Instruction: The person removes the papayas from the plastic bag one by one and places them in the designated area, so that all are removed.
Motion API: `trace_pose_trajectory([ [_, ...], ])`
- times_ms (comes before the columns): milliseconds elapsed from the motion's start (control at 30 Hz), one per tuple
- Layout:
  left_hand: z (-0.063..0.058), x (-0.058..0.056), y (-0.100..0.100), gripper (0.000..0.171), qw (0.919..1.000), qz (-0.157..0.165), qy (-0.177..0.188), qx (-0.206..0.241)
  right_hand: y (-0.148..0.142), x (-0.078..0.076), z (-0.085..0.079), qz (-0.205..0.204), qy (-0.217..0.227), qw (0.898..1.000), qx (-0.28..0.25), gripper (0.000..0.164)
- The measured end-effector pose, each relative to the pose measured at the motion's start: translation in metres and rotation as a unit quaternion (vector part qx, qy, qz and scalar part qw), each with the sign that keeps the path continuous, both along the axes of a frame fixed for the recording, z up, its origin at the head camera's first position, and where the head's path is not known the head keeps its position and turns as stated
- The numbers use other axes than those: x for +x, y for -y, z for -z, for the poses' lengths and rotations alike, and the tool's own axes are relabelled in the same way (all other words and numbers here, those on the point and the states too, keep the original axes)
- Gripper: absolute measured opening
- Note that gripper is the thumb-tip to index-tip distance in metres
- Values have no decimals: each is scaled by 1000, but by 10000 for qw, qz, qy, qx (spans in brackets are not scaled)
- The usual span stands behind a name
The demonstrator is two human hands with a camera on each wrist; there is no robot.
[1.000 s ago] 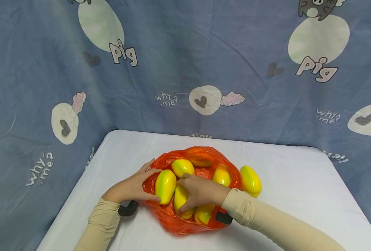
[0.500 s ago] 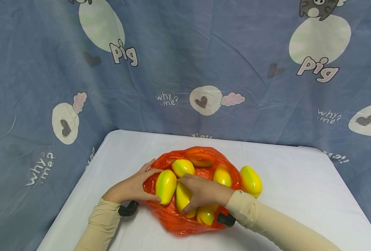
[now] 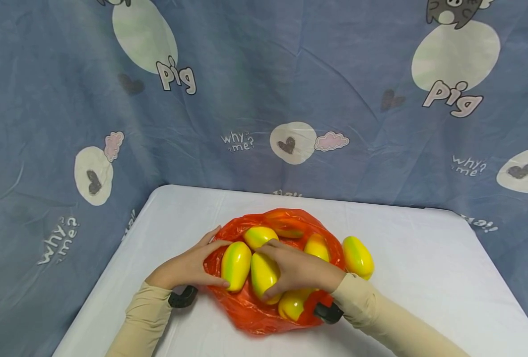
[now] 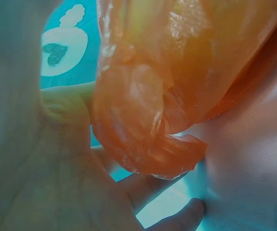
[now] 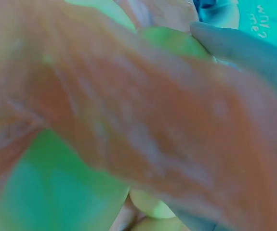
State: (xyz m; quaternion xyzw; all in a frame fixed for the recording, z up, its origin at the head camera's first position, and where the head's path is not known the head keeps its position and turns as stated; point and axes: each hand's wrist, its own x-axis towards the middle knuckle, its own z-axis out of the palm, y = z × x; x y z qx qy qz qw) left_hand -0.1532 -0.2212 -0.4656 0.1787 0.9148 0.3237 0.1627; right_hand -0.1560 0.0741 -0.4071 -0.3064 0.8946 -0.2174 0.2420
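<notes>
A red plastic bag lies open on the table with several glossy yellow-green mangoes inside. At its left rim my left hand holds a mango, index finger at the top and thumb at the bottom. In the left wrist view, the bag hangs against the palm, with other fingers outside it. My right hand reaches over the bag and grips another mango between thumb and fingers. Blurred red plastic covers much of the right wrist view, hiding most of that grip.
Another mango lies on the white table, just right of the bag. In the bag are a mango at the back, one on the right and one in front. A patterned blue curtain hangs behind.
My right hand has shifted slightly right and up, and the mango in its grip has tilted and risen a little. My left hand and its mango have stayed put.
</notes>
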Motion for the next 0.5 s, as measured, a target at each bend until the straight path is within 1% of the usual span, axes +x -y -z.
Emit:
trace_pose_trajectory([
  [233, 1, -1, 1, 90, 10000, -19, 6, -39, -9, 1, 0, 142, -21, 9991, -393, 98],
  [500, 3, -1, 1, 90, 10000, -18, 7, -51, -21, 4, -2, 385, -98, 9937, -1051, 97],
])
